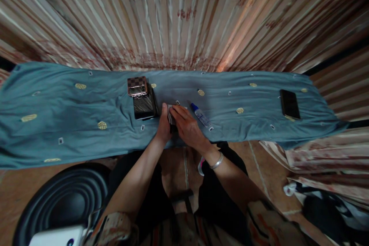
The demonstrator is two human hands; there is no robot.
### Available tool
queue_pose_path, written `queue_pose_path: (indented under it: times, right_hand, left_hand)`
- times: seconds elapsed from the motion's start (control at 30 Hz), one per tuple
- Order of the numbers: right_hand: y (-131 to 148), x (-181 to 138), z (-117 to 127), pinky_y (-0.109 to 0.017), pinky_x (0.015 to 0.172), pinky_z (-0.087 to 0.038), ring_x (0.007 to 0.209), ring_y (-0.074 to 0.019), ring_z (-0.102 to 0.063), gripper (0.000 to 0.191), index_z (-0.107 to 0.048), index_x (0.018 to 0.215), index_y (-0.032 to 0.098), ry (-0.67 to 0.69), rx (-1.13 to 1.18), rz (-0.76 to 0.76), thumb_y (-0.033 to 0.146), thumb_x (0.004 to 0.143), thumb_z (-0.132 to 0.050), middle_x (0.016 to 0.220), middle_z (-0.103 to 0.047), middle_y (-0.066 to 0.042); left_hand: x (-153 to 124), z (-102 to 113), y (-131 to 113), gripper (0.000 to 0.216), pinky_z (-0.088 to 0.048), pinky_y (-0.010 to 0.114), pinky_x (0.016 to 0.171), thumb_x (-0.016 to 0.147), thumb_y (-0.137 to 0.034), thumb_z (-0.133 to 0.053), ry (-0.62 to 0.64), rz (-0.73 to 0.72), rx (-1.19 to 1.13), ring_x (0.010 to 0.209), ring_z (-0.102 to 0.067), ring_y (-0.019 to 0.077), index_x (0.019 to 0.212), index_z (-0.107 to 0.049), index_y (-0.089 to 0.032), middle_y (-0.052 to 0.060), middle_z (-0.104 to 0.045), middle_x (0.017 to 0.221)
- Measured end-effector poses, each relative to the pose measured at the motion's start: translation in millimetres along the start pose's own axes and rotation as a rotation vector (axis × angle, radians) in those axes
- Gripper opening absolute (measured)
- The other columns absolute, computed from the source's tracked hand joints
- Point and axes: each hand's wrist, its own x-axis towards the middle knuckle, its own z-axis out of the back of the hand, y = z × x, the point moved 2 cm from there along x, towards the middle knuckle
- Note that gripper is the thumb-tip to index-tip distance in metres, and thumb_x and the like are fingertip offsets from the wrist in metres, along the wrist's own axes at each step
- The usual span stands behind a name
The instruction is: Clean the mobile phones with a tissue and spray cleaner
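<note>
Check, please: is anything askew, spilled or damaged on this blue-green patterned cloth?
No spill or damage stands out. The cloth looks untidy because wrinkles cross it; the blue-capped clear tube lies slanted beside the right hand.

An orange streak of light is warming the pleated curtain amid dimness; shadow is darkening the upper right, wide-angle distortion stretching the softly blurred edges.

Small item — mostly out of sight under the right hand, kind unclear
</note>
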Motion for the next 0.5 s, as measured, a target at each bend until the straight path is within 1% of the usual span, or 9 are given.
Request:
queue_pose_path:
  times: [0.1, 0.17, 0.27, 0.37, 0.5]
  right_hand:
    - [7, -2, -1, -0.051, 0.123, -0.041, 0.144, -0.0255, -0.048, 0.051, -0.057, 0.144, 0.014, 0.021, 0.012, 0.040, 0.009, 0.098, -0.035, 0.145, -0.060, -0.015]
    - [11, -3, -2, -0.050, 0.123, -0.041, 0.144, -0.0257, -0.047, 0.051, -0.058, 0.143, 0.011, 0.035, 0.020, 0.065, 0.009, 0.098, -0.035, 0.145, -0.060, -0.017]
    - [15, -5, -3, -0.050, 0.123, -0.042, 0.143, -0.0246, -0.048, 0.051, -0.058, 0.143, 0.014, 0.053, 0.021, 0.079, 0.008, 0.097, -0.036, 0.144, -0.061, -0.015]
    - [16, -7, -3, -0.049, 0.123, -0.042, 0.143, -0.0239, -0.049, 0.051, -0.058, 0.143, 0.016, 0.057, 0.017, 0.079, 0.009, 0.098, -0.035, 0.144, -0.061, -0.013]
    - [15, -8, -2, -0.048, 0.125, -0.039, 0.146, -0.0246, -0.046, 0.051, -0.055, 0.146, 0.010, 0.040, -0.012, 0.067, 0.010, 0.099, -0.034, 0.147, -0.058, -0.017]
  left_hand:
    - [3, 6, -4, 0.051, -0.060, 0.027, 0.088, 0.089, -0.067, -0.056, 0.001, 0.029, -0.004, 0.097, -0.075, 0.0207, 0.086, -0.071, -0.017, 0.006, -0.076, 0.081]
    - [6, 10, -8, 0.056, -0.061, 0.027, 0.082, 0.087, -0.071, -0.055, 0.031, 0.062, 0.003, 0.092, -0.076, 0.0213, 0.085, -0.072, -0.018, 0.007, -0.076, 0.079]
    - [10, 14, -12, 0.061, -0.062, 0.029, 0.078, 0.087, -0.075, -0.051, 0.073, 0.086, 0.011, 0.090, -0.077, 0.0228, 0.089, -0.073, -0.018, 0.008, -0.076, 0.080]
    - [11, 15, -14, 0.063, -0.063, 0.030, 0.077, 0.088, -0.076, -0.048, 0.075, 0.083, 0.011, 0.092, -0.077, 0.0241, 0.094, -0.073, -0.019, 0.009, -0.076, 0.081]
    - [7, 10, -10, 0.062, -0.061, 0.030, 0.086, 0.093, -0.072, -0.043, 0.076, 0.064, 0.029, 0.098, -0.075, 0.0228, 0.100, -0.073, -0.017, 0.009, -0.077, 0.085]
